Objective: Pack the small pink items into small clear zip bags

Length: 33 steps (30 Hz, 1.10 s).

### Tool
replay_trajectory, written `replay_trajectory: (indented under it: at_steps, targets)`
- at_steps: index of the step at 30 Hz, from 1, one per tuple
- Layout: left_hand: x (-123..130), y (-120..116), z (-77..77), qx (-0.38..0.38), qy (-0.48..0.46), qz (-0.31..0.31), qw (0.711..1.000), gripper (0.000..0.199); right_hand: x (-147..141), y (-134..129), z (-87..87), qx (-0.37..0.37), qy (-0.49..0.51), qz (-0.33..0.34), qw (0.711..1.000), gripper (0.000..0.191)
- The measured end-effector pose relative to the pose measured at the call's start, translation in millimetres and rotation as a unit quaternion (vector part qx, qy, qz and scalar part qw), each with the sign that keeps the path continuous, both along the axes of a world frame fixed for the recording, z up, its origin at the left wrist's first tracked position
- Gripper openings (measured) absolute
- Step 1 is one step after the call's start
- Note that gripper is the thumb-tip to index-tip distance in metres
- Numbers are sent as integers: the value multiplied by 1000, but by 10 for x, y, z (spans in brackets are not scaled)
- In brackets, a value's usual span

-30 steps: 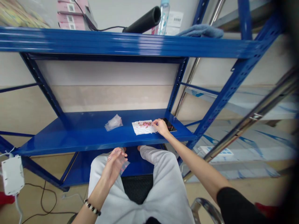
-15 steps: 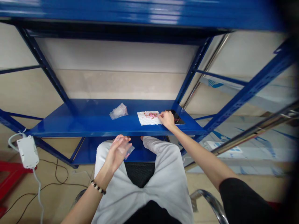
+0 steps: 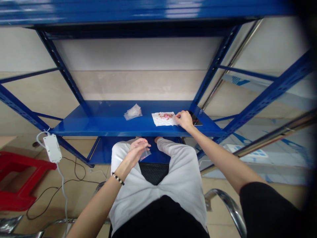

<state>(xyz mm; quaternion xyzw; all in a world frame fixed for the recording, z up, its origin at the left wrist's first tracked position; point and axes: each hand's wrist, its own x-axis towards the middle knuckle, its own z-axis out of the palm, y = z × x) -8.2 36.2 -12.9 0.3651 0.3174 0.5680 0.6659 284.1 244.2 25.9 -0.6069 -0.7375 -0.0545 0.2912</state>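
A small clear plastic bag (image 3: pixel 145 154) with something pink in it hangs from my left hand (image 3: pixel 137 147), whose fingers are closed on it over my left thigh. My right hand (image 3: pixel 183 119) rests at the right edge of a white paper (image 3: pixel 158 121), fingertips pinched together; whatever is between them is too small to make out. Small pink and reddish pieces (image 3: pixel 166 116) lie heaped on this paper. Left of it on the blue shelf (image 3: pixel 111 124) sits a stack of clear bags (image 3: pixel 133 112). A dark flat object (image 3: pixel 196 120) lies partly behind my right hand.
Blue uprights and an upper shelf beam (image 3: pixel 99 15) frame the work space. A white power box (image 3: pixel 52 148) hangs at the shelf's left front corner, above cables. A red stool (image 3: pixel 22 195) stands on the floor at left. Wrapped panels (image 3: pixel 279 152) are at the right.
The view has shifted, so the scene sits further right and slightly higher. My left hand still holds the bag, with its fingers curled more. My right hand stays at the paper's edge.
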Motion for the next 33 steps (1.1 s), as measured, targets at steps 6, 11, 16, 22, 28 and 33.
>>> replay_trajectory:
  at_steps: [6, 11, 16, 22, 28, 33]
  targets:
    - [86, -86, -112, -30, 174, -81, 981, 32, -336, -966, -9, 19, 203, 109, 973, 15]
    - [205, -181, -226, -70, 220, -188, 955, 33, -777, -2066, -376, -96, 299, 221, 923, 14]
    - [230, -174, -323, -74, 196, -251, 945, 34, -877, -2244, -534, -164, 318, 244, 901, 15]
    - [256, -149, -336, -75, 129, -273, 950, 29, -861, -2111, -544, -196, 343, 262, 881, 19]
    - [236, -153, -350, -87, 104, -283, 949, 26, -855, -2124, -624, -239, 381, 265, 853, 26]
    - [205, -132, -315, -77, 97, -294, 948, 26, -882, -2110, -615, -274, 416, 287, 818, 27]
